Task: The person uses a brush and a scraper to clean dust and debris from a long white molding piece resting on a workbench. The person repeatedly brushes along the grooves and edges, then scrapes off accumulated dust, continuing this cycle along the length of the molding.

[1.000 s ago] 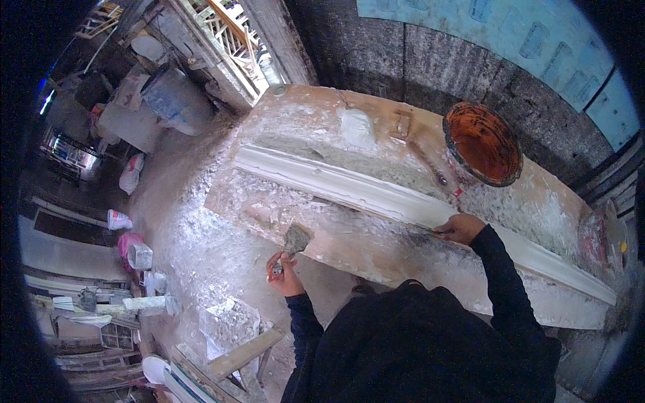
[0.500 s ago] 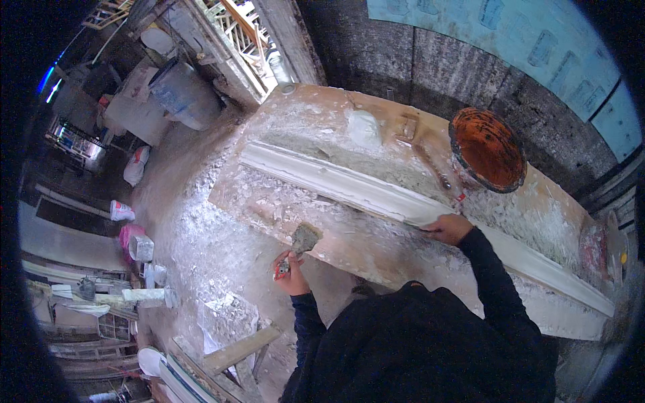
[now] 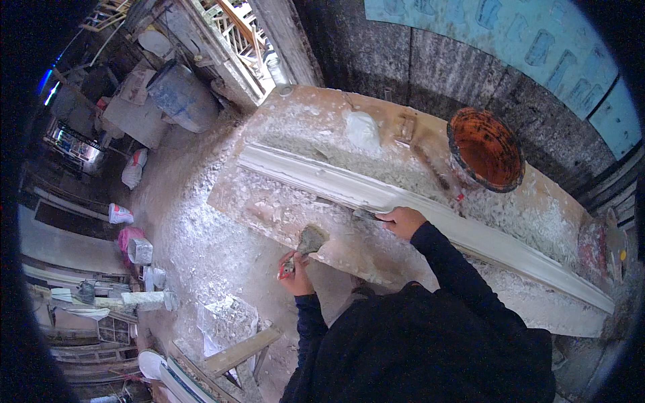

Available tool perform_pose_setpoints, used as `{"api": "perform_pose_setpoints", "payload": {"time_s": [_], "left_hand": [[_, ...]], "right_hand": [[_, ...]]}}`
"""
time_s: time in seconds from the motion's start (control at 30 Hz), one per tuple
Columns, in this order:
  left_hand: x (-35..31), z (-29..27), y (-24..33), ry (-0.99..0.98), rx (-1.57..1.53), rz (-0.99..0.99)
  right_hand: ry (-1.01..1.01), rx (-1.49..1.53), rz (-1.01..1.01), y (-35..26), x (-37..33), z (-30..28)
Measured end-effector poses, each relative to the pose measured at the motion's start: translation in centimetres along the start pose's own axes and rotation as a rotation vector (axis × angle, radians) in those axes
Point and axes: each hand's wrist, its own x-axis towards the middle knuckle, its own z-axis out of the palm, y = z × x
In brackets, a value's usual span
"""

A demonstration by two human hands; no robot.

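My left hand (image 3: pixel 297 277) is closed around the handle of a scraper (image 3: pixel 312 240), whose wide blade is crusted with grey plaster; a bit of red shows at the handle. It is held over the near edge of the workbench (image 3: pixel 269 225). My right hand (image 3: pixel 405 222) grips a small putty knife (image 3: pixel 365 215), its narrow blade pointing left along the near edge of a long white plaster moulding (image 3: pixel 322 176). The moulding lies slantwise across the bench, with ridges running its whole length. Whether the knife's blade touches it, I cannot tell.
Beyond the moulding are an orange bucket (image 3: pixel 485 151) with a dark rim, a brush (image 3: pixel 431 166) and a white lump (image 3: pixel 363 131). A blue barrel (image 3: pixel 183 96) stands at the far left. Plaster scraps litter the floor (image 3: pixel 195 235), near a wooden trestle (image 3: pixel 243 350).
My right hand has moved left along the moulding and a little toward its near edge, carrying the putty knife. The left hand and scraper have shifted slightly right.
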Motion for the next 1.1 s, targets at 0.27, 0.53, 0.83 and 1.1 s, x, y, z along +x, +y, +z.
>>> {"api": "perform_pose_setpoints", "payload": {"time_s": [0.27,0.53,0.83,1.1], "left_hand": [[-0.2,-2.1,-1.0,0.005,0.083,-0.028],[0.6,-2.1,-0.2,0.025,-0.015,-0.045],[3.2,-3.5,-0.5,-0.026,-0.034,-0.075],[6.1,-5.1,-1.3,-0.058,-0.028,-0.080]], "right_hand": [[-0.200,-0.115,0.037,1.5,-2.1,-3.1],[-0.006,-0.037,0.006,-5.2,6.6,0.1],[-0.082,-0.032,-0.001,-1.6,3.5,-0.7],[-0.032,-0.094,0.038,-5.4,8.3,1.0]]}}
